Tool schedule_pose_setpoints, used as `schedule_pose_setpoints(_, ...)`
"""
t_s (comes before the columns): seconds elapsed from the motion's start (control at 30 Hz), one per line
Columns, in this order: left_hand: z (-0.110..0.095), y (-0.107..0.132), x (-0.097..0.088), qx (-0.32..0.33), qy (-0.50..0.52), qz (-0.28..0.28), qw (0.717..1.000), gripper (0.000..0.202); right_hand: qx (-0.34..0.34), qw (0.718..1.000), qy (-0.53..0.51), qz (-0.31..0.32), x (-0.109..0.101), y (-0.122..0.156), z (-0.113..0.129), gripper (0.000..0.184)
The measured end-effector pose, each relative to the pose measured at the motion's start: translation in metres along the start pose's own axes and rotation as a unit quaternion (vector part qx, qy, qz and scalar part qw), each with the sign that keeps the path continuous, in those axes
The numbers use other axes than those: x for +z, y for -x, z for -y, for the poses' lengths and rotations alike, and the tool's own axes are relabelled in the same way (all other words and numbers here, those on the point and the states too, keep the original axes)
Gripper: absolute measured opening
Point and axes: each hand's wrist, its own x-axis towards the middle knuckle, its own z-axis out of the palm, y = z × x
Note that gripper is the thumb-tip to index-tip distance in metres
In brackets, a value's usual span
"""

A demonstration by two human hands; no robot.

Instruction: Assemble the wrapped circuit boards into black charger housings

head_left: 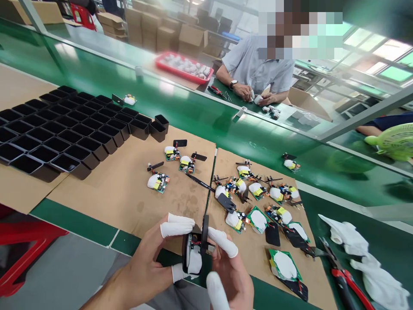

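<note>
Clasping a black charger shell [194, 254], left hand [145, 267] and right hand [232, 275] each with grip closed on it.

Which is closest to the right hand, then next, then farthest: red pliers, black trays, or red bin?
1. Red pliers, right of the right hand holding the black case.
2. Black trays, far left.
3. Red bin, across the green belt.

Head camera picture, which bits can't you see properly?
All in the head view:
- Black housing: its inside, covered by fingers of the left hand and right hand.
- Red-handled pliers: handles cut off by the bottom edge.
- Green fan: cut off by the right edge.
- White parts in the red tray: too far and small to identify.
</note>
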Motion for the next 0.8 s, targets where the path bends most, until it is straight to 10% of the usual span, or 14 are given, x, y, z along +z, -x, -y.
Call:
schedule_pose_setpoints(0.3, 0.012, 0.007, 0.001, -0.035, -0.046, -0.021, 0.998, 0.057, 0.03, 0.996, 0.049, -0.065, 0.007, 0.021, -0.025, 0.068)
schedule_pose_setpoints(0.6, 0.016, 0.011, 0.006, -0.033, -0.11, -0.047, 0.992, 0.066, -0.061, 0.972, 0.153, -0.167, 0.009, 0.032, -0.036, 0.034)
schedule_pose_setpoints(0.8, 0.016, 0.014, 0.008, 0.012, -0.136, -0.069, 0.988, 0.064, -0.106, 0.983, 0.112, -0.097, -0.005, 0.027, -0.05, 0.018)
